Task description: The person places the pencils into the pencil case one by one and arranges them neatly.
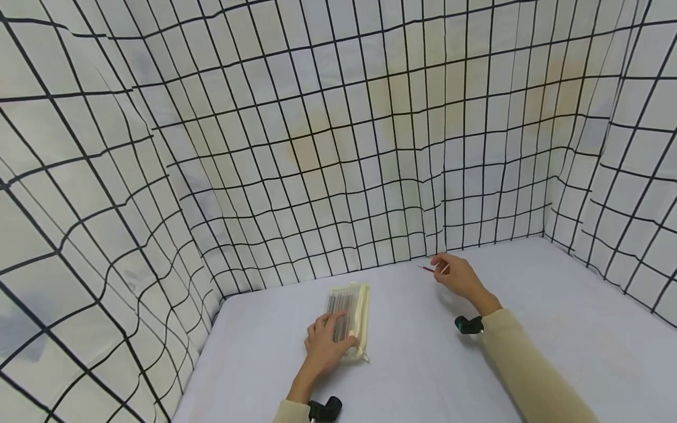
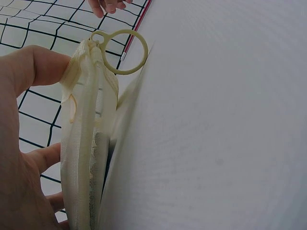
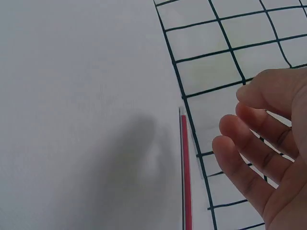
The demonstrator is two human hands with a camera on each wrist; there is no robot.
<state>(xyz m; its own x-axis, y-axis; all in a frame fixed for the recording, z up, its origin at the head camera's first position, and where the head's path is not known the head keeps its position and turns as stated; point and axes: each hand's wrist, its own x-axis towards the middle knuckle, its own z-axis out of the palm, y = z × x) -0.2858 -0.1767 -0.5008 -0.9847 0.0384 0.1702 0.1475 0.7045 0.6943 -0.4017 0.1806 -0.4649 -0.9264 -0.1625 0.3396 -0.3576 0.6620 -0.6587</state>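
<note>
A cream mesh zip pouch (image 1: 364, 311) lies on the white table, with several slim sticks (image 1: 337, 302) showing through its clear front. My left hand (image 1: 325, 346) rests on its near part, fingers spread and the thumb by the zipper edge. In the left wrist view, the pouch's zipper side (image 2: 79, 158) and cream ring pull (image 2: 146, 50) show. A thin red stick with a pale end, like a pencil (image 3: 187, 172), lies on the table. Just above it hovers my right hand (image 3: 268, 148), fingers loosely bent and apart from it in the right wrist view.
White walls covered by black netting (image 1: 349, 141) rise at the back and both sides of the table (image 1: 412, 364). The pencil lies close to the back netting. Small black cameras (image 1: 469, 325) sit on both wrists.
</note>
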